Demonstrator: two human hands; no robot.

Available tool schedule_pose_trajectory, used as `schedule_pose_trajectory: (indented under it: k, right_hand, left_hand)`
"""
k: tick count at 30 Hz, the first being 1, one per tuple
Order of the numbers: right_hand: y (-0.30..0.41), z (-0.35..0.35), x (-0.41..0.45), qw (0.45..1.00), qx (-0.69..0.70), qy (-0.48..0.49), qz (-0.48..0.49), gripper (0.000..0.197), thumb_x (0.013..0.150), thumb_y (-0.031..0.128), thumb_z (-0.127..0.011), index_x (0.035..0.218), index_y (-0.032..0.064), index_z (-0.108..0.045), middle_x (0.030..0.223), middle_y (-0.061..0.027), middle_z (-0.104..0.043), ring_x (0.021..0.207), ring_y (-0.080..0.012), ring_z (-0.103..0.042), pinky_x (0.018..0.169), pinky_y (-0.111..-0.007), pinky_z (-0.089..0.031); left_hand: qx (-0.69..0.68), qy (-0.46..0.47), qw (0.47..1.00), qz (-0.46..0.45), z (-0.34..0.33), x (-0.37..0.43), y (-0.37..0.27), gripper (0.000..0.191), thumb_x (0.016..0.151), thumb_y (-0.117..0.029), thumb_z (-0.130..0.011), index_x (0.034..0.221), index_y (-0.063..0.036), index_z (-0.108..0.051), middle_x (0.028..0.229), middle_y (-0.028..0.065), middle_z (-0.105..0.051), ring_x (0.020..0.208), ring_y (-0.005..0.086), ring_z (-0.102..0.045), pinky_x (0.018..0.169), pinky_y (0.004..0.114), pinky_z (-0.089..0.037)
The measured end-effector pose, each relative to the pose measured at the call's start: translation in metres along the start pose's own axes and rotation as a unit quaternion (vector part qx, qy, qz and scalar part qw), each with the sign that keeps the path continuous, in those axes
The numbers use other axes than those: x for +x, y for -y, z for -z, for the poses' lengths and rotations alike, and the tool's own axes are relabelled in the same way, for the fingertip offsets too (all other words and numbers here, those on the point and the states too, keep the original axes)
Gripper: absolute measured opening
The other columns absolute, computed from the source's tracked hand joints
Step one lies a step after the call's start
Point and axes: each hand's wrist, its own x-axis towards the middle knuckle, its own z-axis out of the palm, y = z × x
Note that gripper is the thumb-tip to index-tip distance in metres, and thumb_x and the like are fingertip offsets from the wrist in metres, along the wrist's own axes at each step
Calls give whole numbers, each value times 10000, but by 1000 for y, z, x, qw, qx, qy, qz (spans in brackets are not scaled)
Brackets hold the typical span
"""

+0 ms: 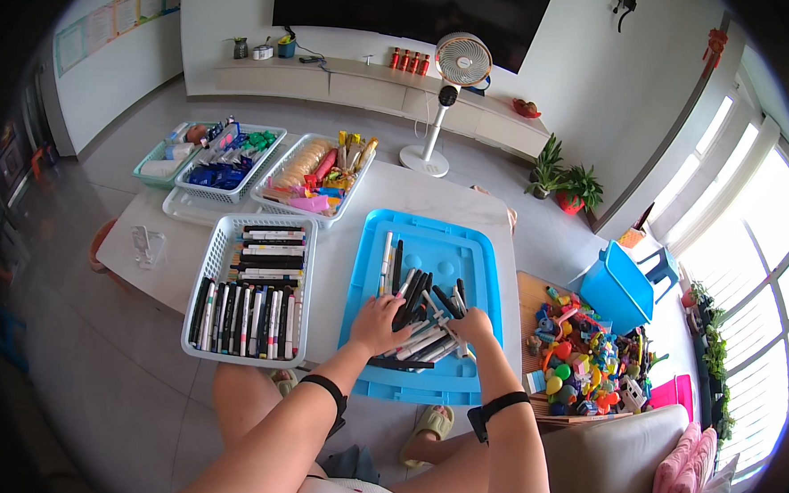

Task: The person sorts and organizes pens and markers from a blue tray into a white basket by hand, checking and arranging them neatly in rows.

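Note:
A blue plastic lid (367,379) lies on the marble-patterned table, with a loose heap of black and white marker pens (429,345) on it. My left hand (375,326) rests at the heap's left side, fingers touching pens; whether it grips one is hard to tell. At the right side of the heap my right hand (472,327) has its fingertips on pens, its grip partly hidden. Several markers stand out in a rough row at the lid's upper left. To the left, a white plastic basket (190,351) holds markers in two groups, the upper lying crosswise, the lower lengthwise.
Behind stand a basket of packaged snacks (261,198), a basket of blue and green packets (182,183) and a green basket (137,171). A clear stand (148,248) is at the left. Right of the table are piled toys (586,360), a blue bin (616,285) and a sofa (614,452).

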Motion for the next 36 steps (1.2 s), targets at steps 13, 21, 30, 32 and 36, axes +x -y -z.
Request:
schedule_pose_trajectory:
  k: [13,21,30,32,36]
  right_hand:
    - [-37,6,-55,951,298,-68,-49,336,676,274,-666,776,-41,-605,697,-133,-621,598,-210,-598,541,-313,-473]
    - [-37,-3,-67,968,245,-27,-49,448,733,361,-688,849,-63,-601,714,-136,-631,614,-210,-622,531,-344,-485]
    - [-26,-2,-77,989,47,-133,44,361,716,297,-654,845,-39,-656,846,-230,-650,809,-359,-632,745,-429,-502]
    - [-10,-1,-91,984,73,-162,34,363,709,306,-665,861,-23,-639,869,-225,-648,833,-362,-627,752,-441,-494]
    - [-2,-4,-102,990,73,-119,25,365,720,311,-654,840,-33,-628,867,-233,-646,863,-380,-617,769,-452,-487]
  left_hand:
    - [-72,8,997,29,-7,5,16,514,788,-427,-612,1173,-93,-543,1259,113,-486,1181,294,-445,1005,381,-364]
    - [-162,-50,985,9,15,10,-13,442,771,-244,-661,1148,-53,-532,1145,146,-538,1112,317,-493,954,387,-396]
    - [-167,-16,986,11,28,-10,-39,319,746,-206,-661,1026,-60,-618,1035,144,-597,1020,318,-545,865,399,-442]
    - [-118,36,992,2,37,-20,-44,285,732,-211,-674,977,-70,-638,977,130,-613,974,310,-563,824,404,-452]
    - [-13,160,985,-67,44,-33,-59,223,670,-222,-726,855,-110,-669,858,84,-637,859,294,-602,744,414,-475]
